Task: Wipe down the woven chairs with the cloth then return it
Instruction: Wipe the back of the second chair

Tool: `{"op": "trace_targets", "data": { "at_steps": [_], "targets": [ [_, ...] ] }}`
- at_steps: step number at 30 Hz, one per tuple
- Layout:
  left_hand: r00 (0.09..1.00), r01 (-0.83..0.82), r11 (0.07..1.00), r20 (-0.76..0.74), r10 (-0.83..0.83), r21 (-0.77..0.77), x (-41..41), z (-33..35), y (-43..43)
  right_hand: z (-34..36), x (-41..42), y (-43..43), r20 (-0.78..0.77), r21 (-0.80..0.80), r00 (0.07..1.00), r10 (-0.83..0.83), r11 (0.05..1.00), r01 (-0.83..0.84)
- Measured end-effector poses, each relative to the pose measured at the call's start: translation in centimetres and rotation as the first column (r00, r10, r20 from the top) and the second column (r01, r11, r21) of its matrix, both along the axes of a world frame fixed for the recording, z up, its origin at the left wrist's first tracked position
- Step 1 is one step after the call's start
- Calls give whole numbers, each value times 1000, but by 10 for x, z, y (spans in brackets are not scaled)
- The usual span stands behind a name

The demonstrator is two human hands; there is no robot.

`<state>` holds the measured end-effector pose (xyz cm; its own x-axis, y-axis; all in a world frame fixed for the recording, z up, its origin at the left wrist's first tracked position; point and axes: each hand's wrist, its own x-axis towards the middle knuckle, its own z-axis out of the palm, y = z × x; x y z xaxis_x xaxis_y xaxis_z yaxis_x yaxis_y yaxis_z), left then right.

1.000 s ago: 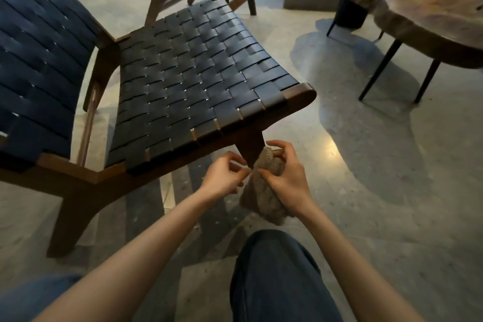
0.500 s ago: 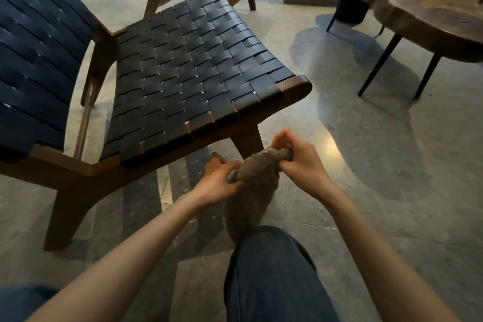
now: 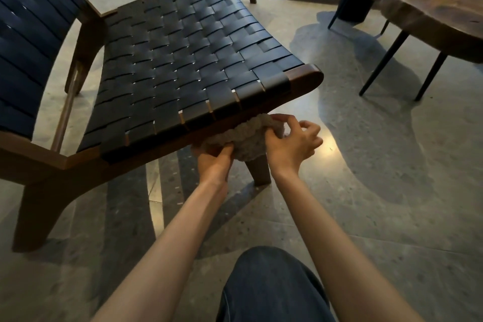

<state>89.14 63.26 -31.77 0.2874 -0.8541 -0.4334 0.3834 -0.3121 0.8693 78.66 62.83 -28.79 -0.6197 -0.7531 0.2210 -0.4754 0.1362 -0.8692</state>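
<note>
Left hand (image 3: pixel 214 162) and right hand (image 3: pixel 290 144) gripping cloth (image 3: pixel 245 136), under chair (image 3: pixel 198 60) edge

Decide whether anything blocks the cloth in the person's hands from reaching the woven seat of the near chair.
Nothing visible does. The left hand and right hand hold the cloth just below the front rail; the woven seat above carries nothing.

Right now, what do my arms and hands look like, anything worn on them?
Left forearm and right forearm are bare, no sleeves in view. The left hand and right hand wear no gloves; no watch or ring shows. One leg wears dark blue denim.
</note>
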Motion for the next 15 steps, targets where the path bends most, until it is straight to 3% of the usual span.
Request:
{"op": "trace_targets", "data": {
  "at_steps": [3,6,8,15],
  "targets": [
    [998,24,997,-61,-28,-68,-4,-1,1,0,4,-2,246,-92,966,79,994,-58],
    [993,75,982,-81,-90,-171,-11,4,-3,-2,8,4,364,-195,902,233,966,-171],
    [994,99,970,-16,-105,-220,-14,5,-8,-5,9,8,408,-212,846,342,937,-276],
    [955,239,921,248,-165,-308,-11,-13,-15,-28,-9,-2,103,-108,862,496,867,-486]
  ]
}}
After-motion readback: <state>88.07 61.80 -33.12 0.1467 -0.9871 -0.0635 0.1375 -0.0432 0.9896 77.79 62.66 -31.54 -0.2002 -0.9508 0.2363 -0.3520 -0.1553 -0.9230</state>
